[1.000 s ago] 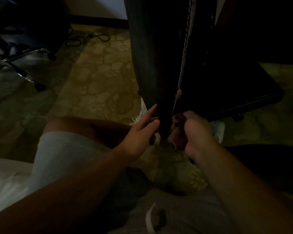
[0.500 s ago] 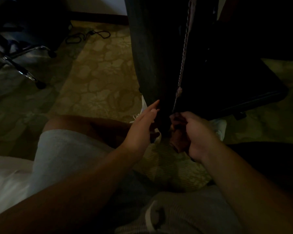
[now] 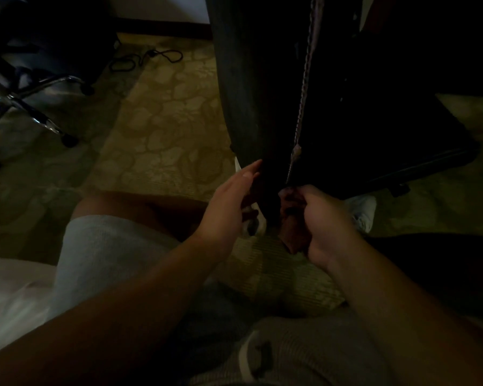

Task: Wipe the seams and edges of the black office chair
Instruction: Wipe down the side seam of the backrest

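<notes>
- dim room, seen from above our lap: the black office chair (image 3: 251,79) stands upright just ahead of us on the patterned carpet (image 3: 165,129), its dark back panel filling the top middle of the view, a pale stitched seam (image 3: 303,93) running down its edge.
- our left hand (image 3: 229,201) lies flat against the left side of the chair's lower edge, fingers straight and together, tips pointing up along the panel; it grasps nothing.
- our right hand (image 3: 322,221) is clenched just below the bottom end of the seam, fingers curled around a dark reddish cloth (image 3: 292,232) that bunches out beneath the fist and sits against the chair's lowest corner.
- the two hands flank the same narrow bottom end of the panel, left touching it, right pressed in close from the other side; whether the cloth actually meets the seam is lost in shadow.
- we sit on the floor in pale shorts (image 3: 103,252), one bare knee to the left, a white shoe (image 3: 363,210) showing just right of the right hand.
- at far left, the chrome legs and castors of a second chair (image 3: 34,107); beyond it a black cable (image 3: 148,58) loops on the carpet near the wall.
</notes>
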`<state>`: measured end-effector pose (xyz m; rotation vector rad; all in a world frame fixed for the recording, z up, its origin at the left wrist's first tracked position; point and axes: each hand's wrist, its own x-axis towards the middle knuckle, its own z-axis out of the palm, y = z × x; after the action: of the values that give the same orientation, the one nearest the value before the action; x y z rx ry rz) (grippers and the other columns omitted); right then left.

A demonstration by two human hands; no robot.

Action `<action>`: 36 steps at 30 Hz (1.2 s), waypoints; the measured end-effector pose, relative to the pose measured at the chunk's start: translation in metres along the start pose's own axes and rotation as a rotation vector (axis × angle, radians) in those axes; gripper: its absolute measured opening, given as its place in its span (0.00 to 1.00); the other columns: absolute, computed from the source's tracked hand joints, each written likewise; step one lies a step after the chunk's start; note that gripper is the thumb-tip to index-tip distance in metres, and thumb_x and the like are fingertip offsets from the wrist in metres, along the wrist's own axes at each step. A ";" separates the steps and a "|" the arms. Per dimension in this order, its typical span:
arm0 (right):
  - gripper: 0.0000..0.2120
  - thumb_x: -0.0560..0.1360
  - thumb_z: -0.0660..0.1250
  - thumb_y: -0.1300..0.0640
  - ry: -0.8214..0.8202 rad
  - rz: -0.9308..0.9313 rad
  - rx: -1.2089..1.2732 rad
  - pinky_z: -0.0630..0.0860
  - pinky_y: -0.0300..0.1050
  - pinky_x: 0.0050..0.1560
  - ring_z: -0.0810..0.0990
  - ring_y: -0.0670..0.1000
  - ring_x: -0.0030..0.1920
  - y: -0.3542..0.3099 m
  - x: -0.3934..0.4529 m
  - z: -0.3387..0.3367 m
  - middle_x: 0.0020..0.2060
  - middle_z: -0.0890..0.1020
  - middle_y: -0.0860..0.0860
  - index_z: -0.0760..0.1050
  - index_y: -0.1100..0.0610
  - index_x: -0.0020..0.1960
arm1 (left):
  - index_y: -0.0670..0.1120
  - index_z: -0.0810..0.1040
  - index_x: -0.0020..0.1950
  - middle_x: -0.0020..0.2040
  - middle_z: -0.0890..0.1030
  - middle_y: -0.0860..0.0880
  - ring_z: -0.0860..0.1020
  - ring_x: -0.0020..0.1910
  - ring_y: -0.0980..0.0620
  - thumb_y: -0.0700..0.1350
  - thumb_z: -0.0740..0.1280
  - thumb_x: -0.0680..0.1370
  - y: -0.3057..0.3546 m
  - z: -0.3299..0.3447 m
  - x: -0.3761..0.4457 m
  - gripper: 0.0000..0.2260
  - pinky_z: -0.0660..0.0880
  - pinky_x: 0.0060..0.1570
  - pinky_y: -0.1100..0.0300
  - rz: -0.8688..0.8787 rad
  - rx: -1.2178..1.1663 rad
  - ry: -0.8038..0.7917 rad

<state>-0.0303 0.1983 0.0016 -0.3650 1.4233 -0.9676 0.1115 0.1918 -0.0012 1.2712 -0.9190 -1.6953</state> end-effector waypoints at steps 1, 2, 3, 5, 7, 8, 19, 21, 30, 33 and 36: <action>0.11 0.79 0.64 0.52 -0.006 -0.001 -0.010 0.77 0.48 0.42 0.82 0.52 0.42 -0.001 0.000 -0.001 0.40 0.84 0.51 0.82 0.55 0.45 | 0.60 0.77 0.62 0.54 0.85 0.62 0.82 0.59 0.56 0.50 0.53 0.85 0.004 0.000 0.002 0.14 0.76 0.57 0.56 0.003 -0.016 0.013; 0.11 0.79 0.63 0.52 0.010 -0.008 0.013 0.75 0.47 0.39 0.81 0.51 0.39 -0.002 0.000 -0.001 0.37 0.83 0.50 0.82 0.55 0.46 | 0.60 0.77 0.61 0.53 0.85 0.63 0.82 0.58 0.56 0.50 0.53 0.86 0.007 -0.001 0.004 0.14 0.76 0.56 0.55 0.008 -0.022 0.030; 0.10 0.79 0.63 0.52 0.039 -0.015 0.054 0.74 0.46 0.36 0.80 0.51 0.37 -0.003 -0.001 -0.002 0.36 0.82 0.50 0.81 0.56 0.47 | 0.61 0.77 0.61 0.53 0.85 0.63 0.82 0.58 0.55 0.49 0.53 0.86 0.009 0.000 0.006 0.14 0.76 0.54 0.55 0.018 -0.016 0.040; 0.10 0.80 0.63 0.51 0.048 -0.013 0.104 0.73 0.44 0.31 0.79 0.49 0.33 -0.007 0.000 -0.005 0.34 0.81 0.49 0.80 0.55 0.49 | 0.60 0.77 0.63 0.55 0.84 0.62 0.82 0.58 0.54 0.50 0.54 0.86 0.012 0.001 0.006 0.14 0.77 0.52 0.56 0.036 -0.010 0.038; 0.10 0.80 0.63 0.52 -0.046 0.029 0.073 0.73 0.41 0.28 0.79 0.46 0.29 -0.009 -0.002 -0.006 0.33 0.81 0.48 0.80 0.55 0.47 | 0.59 0.75 0.65 0.55 0.84 0.62 0.82 0.59 0.54 0.50 0.54 0.85 0.011 0.004 0.004 0.14 0.78 0.50 0.58 0.042 -0.017 0.029; 0.10 0.80 0.63 0.52 -0.078 0.056 0.053 0.73 0.41 0.27 0.79 0.45 0.28 -0.009 -0.003 -0.006 0.32 0.81 0.48 0.80 0.55 0.45 | 0.59 0.75 0.65 0.55 0.84 0.61 0.82 0.58 0.56 0.49 0.54 0.85 0.010 0.004 0.003 0.14 0.79 0.49 0.60 0.042 -0.020 0.020; 0.12 0.80 0.62 0.52 -0.024 0.075 0.102 0.72 0.40 0.27 0.78 0.46 0.30 -0.010 -0.008 0.002 0.33 0.80 0.49 0.80 0.56 0.44 | 0.58 0.75 0.67 0.66 0.79 0.53 0.78 0.66 0.49 0.50 0.55 0.85 0.006 0.002 0.000 0.14 0.75 0.59 0.52 -0.011 -0.021 0.024; 0.12 0.80 0.62 0.50 0.015 0.057 0.118 0.71 0.42 0.30 0.78 0.48 0.33 -0.009 -0.009 0.002 0.34 0.80 0.49 0.80 0.55 0.46 | 0.59 0.76 0.65 0.63 0.80 0.55 0.79 0.64 0.49 0.50 0.55 0.85 0.008 0.002 -0.002 0.14 0.76 0.56 0.54 -0.016 -0.024 0.016; 0.11 0.79 0.63 0.52 -0.042 0.064 0.080 0.72 0.40 0.26 0.77 0.46 0.27 -0.014 -0.012 0.002 0.30 0.79 0.48 0.80 0.56 0.44 | 0.56 0.77 0.65 0.57 0.85 0.57 0.82 0.61 0.50 0.51 0.57 0.83 0.014 0.005 -0.005 0.14 0.79 0.51 0.58 -0.013 -0.076 0.003; 0.12 0.79 0.63 0.54 -0.034 0.072 0.135 0.71 0.39 0.25 0.75 0.46 0.26 -0.017 -0.014 0.001 0.29 0.78 0.50 0.79 0.57 0.41 | 0.58 0.78 0.64 0.57 0.84 0.58 0.81 0.61 0.50 0.57 0.60 0.76 0.016 0.005 -0.005 0.18 0.79 0.51 0.59 0.011 -0.088 -0.016; 0.12 0.79 0.63 0.54 0.012 0.070 0.195 0.70 0.40 0.25 0.74 0.47 0.26 -0.023 -0.013 -0.001 0.28 0.77 0.50 0.78 0.57 0.40 | 0.59 0.78 0.63 0.56 0.85 0.59 0.82 0.61 0.50 0.57 0.60 0.74 0.017 0.006 -0.006 0.18 0.79 0.50 0.59 0.038 -0.099 -0.025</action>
<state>-0.0373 0.1950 0.0264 -0.1641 1.3305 -1.0426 0.1096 0.1906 0.0174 1.1630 -0.8581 -1.7094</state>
